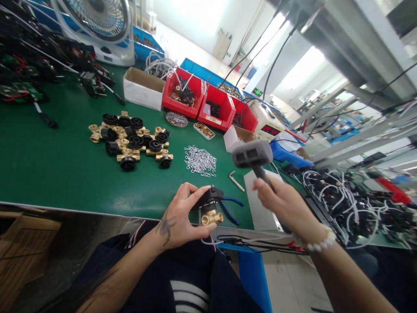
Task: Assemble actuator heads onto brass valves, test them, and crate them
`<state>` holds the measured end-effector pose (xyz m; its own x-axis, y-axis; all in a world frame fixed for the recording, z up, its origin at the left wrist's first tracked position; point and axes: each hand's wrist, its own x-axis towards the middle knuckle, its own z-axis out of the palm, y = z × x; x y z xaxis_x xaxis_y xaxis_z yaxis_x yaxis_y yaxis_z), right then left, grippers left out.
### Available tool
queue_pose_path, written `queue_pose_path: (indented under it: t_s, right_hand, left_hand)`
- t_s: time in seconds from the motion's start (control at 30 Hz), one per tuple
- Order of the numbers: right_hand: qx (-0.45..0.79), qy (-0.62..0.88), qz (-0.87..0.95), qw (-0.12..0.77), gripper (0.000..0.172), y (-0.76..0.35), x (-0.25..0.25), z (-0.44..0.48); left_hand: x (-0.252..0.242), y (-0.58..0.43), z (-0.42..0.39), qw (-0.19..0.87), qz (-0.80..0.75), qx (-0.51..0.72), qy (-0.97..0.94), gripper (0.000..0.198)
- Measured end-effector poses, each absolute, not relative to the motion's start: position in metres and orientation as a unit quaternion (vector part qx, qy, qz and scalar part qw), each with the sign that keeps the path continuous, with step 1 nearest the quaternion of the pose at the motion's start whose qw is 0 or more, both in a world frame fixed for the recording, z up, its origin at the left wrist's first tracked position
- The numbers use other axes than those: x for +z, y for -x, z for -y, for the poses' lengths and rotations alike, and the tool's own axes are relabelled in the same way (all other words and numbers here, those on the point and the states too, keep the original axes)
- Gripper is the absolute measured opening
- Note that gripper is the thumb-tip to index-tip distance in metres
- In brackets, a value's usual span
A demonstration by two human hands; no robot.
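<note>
Near the bench's front edge, my left hand [185, 215] grips a brass valve [211, 217] with a black part [211, 195] on top, thumb below and fingers above. Raised over the bench to the right, my right hand [276, 198] is wrapped round the handle of a grey-headed hammer [252, 153], its head apart from the valve. Blue-handled pliers [232, 211] lie beside the valve, partly hidden by the black part. A pile of silver clips [200, 161] sits beyond my left hand. Further left stand several brass valves with black wheels [128, 148].
Red bins [216, 106] of parts line the back, with a white box [143, 89] and a fan [100, 26] to their left. An L-shaped tool [236, 181] lies near a metal block [260, 208]. Tangled cables [342, 200] cover the right side. The green bench [58, 174] ends close to my body.
</note>
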<state>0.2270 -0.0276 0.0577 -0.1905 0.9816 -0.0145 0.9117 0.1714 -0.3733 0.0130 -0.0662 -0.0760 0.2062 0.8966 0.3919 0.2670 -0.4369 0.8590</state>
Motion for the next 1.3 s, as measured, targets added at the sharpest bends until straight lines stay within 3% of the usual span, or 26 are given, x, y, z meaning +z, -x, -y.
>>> queue_pose_path:
  t_s: [0.17, 0.37, 0.5, 0.73, 0.9, 1.03, 1.13, 1.23, 1.3]
  right_hand:
    - [0.006, 0.637, 0.770, 0.026, 0.018, -0.228, 0.043, -0.078]
    - [-0.023, 0.633, 0.773, 0.005, 0.031, -0.212, 0.005, -0.130]
    - [-0.007, 0.589, 0.808, -0.009, 0.053, -0.210, 0.012, -0.095]
    - [0.064, 0.492, 0.853, -0.159, 0.087, -0.235, 0.002, 0.025]
    - [0.088, 0.516, 0.836, -0.165, 0.071, -0.238, -0.013, 0.052]
    - [0.129, 0.586, 0.798, -0.050, 0.045, -0.241, -0.002, 0.062]
    - [0.161, 0.622, 0.741, 0.194, 0.026, -0.243, 0.017, 0.070]
    - [0.181, 0.563, 0.662, 0.460, 0.025, -0.238, 0.027, 0.076]
    - [0.174, 0.541, 0.684, 0.458, 0.026, -0.233, 0.026, 0.078]
  left_hand:
    - [-0.078, -0.012, 0.065, 0.341, -0.424, 0.473, -0.693, 0.071]
    - [-0.078, -0.009, 0.065, 0.346, -0.424, 0.464, -0.697, 0.073]
    - [-0.079, -0.009, 0.066, 0.360, -0.426, 0.467, -0.686, 0.075]
    - [-0.076, -0.010, 0.065, 0.355, -0.412, 0.481, -0.688, 0.070]
    - [-0.075, -0.010, 0.066, 0.354, -0.418, 0.471, -0.691, 0.069]
    - [-0.077, -0.010, 0.067, 0.350, -0.410, 0.486, -0.688, 0.069]
    - [-0.079, -0.011, 0.067, 0.347, -0.405, 0.492, -0.688, 0.068]
    - [-0.079, -0.012, 0.067, 0.341, -0.400, 0.493, -0.693, 0.068]
    - [-0.078, -0.012, 0.066, 0.338, -0.397, 0.496, -0.694, 0.068]
